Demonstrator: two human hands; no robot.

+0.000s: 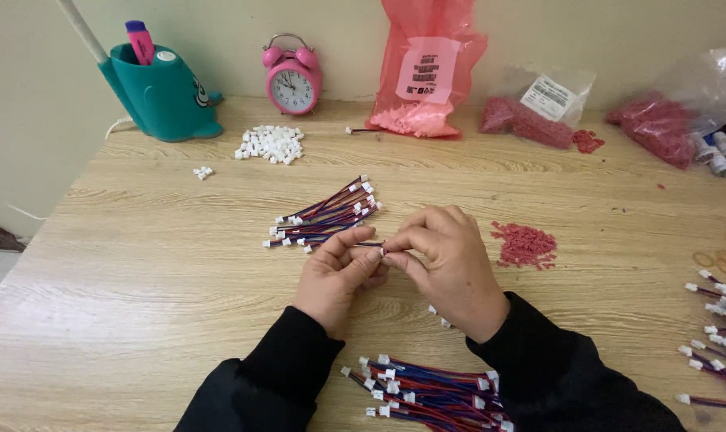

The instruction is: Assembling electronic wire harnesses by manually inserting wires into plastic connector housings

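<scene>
I see my left hand and right hand meeting, fingers pinched narrow on a small white connector between them (wire hidden), equally near both.

Matt wood-grain table; glossy plastic-sheathed wires beyond the pinch; crinkly translucent pink plastic bag farther back.

Left hand and right hand pinch a white connector together; wire bundle lies just beyond the left hand.
</scene>
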